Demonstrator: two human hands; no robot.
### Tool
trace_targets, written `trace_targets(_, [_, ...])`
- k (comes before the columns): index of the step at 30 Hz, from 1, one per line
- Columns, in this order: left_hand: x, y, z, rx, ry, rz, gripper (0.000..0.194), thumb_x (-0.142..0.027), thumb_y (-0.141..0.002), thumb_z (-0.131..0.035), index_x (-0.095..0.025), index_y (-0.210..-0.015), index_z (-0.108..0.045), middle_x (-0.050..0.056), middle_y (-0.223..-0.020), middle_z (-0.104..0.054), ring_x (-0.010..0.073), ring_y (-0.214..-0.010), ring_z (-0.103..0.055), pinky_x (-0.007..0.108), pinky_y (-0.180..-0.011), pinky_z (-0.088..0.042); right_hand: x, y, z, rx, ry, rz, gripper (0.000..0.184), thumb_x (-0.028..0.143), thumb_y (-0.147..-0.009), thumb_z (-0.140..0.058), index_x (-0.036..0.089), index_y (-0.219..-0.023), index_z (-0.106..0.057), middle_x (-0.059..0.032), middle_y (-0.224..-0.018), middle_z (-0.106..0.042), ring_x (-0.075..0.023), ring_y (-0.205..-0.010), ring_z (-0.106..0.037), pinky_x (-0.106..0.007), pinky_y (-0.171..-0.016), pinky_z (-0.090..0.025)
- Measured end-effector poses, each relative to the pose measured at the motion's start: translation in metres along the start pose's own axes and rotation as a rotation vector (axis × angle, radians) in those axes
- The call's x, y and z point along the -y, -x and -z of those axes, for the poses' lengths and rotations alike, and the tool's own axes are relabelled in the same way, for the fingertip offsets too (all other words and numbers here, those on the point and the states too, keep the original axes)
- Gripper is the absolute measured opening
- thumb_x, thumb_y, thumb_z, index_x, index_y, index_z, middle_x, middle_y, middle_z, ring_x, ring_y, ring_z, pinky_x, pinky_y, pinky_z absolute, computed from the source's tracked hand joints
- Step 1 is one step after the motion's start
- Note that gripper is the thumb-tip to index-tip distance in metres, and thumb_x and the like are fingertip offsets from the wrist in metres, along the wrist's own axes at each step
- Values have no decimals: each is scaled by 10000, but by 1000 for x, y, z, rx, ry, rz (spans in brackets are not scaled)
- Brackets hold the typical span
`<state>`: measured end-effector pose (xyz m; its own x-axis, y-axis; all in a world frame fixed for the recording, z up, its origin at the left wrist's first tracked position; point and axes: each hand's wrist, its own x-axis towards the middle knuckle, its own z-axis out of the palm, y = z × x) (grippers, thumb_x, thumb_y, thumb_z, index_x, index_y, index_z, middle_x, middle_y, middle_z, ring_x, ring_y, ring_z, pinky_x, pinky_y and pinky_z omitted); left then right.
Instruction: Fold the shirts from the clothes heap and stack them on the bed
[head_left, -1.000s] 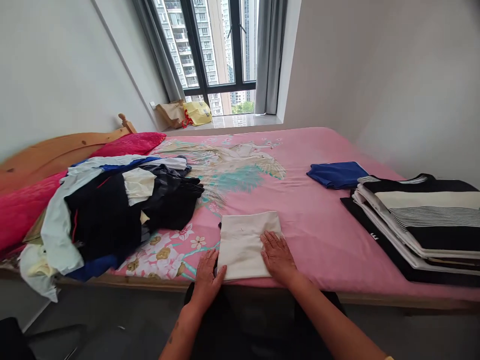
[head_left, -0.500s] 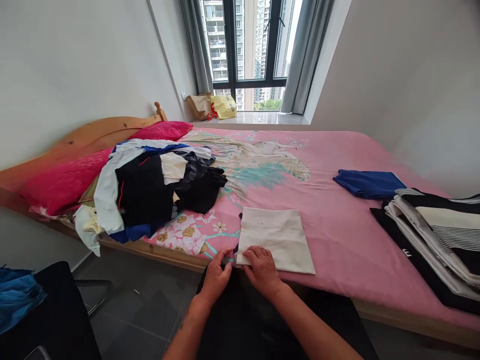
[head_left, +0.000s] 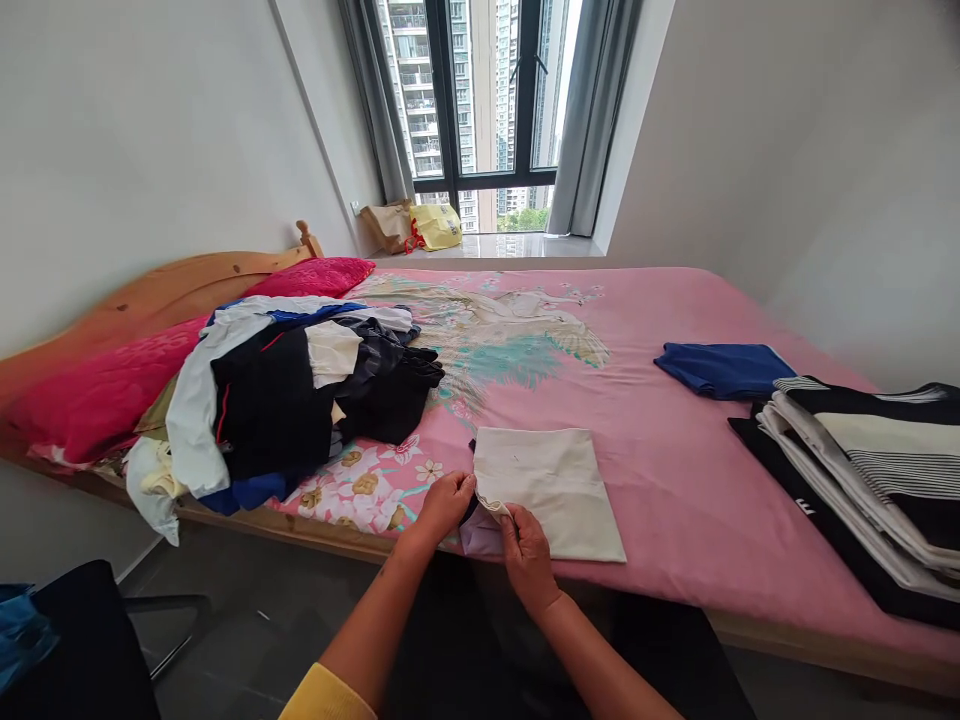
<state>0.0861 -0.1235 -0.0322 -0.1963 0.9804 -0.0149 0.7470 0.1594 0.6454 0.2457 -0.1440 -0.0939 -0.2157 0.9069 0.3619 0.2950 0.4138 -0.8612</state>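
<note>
A neatly folded cream garment (head_left: 559,490) lies at the near edge of the bed. My right hand (head_left: 529,560) pinches its near left corner and holds the cloth a little raised. Beneath the lifted corner, pale purple cloth (head_left: 481,537) shows, with a dark edge beside it. My left hand (head_left: 448,503) is closed at the garment's left side, its fingertips on the edge. Exactly which layer those fingers grip is hard to see.
A jumbled clothes pile (head_left: 300,400) lies left, by red pillows (head_left: 112,385). Folded blue cloth (head_left: 724,368) and a stack of folded clothes (head_left: 862,480) sit right on the pink bedsheet (head_left: 637,420). A black chair (head_left: 97,640) stands lower left.
My right hand went from lying flat on the cream garment to its near left corner, now pinched and lifted. My left hand has closed on the left edge. The view has swung left.
</note>
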Motion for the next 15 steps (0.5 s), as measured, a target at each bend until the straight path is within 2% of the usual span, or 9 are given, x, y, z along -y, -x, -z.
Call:
trace_targets(3, [0, -37, -2, -39, -75, 19, 284, -287, -848, -416, -173, -956, -653, 65, -953, -666, 177, -908, -574, 255, -777, -416, -1, 2, 0, -16, -25, 14, 210, 289, -931, -385, 213, -999, -569, -39, -921, -601, -166, -856, -529, -309, -801, -411])
trace_targets(6, [1, -74, -5, -51, -150, 47, 357, -270, -832, -447, -150, -1133, -597, 116, -1058, -622, 212, -1027, -534, 292, -875, -391, 0, 3, 1, -25, -57, 20, 199, 280, -932, -387, 218, -1001, -563, -37, -917, -592, -164, -853, -524, -311, -796, -412])
trace_targets(8, [1, -94, -7, -32, -186, 58, 391, -288, -831, -456, -161, -1183, -571, 126, -1089, -600, 222, -1042, -528, 310, -892, -386, 1, 3, 2, -14, -68, 18, 196, 274, -933, -384, 220, -998, -561, -37, -910, -587, -164, -847, -522, -313, -793, -413])
trace_targets(11, [0, -116, -9, 13, -220, 59, 368, -317, -809, -495, -193, -1140, -598, 116, -1122, -578, 220, -1024, -537, 313, -884, -392, 2, 2, 3, -3, -71, 12, 192, 268, -933, -382, 219, -987, -559, -39, -902, -584, -166, -839, -523, -316, -786, -417])
trace_targets(15, [-5, -130, -10, 65, -230, 49, 192, -281, -721, -590, -189, -874, -660, 86, -1048, -603, 210, -995, -535, 286, -856, -392, 0, 1, 3, -8, -80, 13, 202, 268, -930, -380, 217, -990, -566, -43, -907, -589, -167, -841, -532, -314, -787, -425])
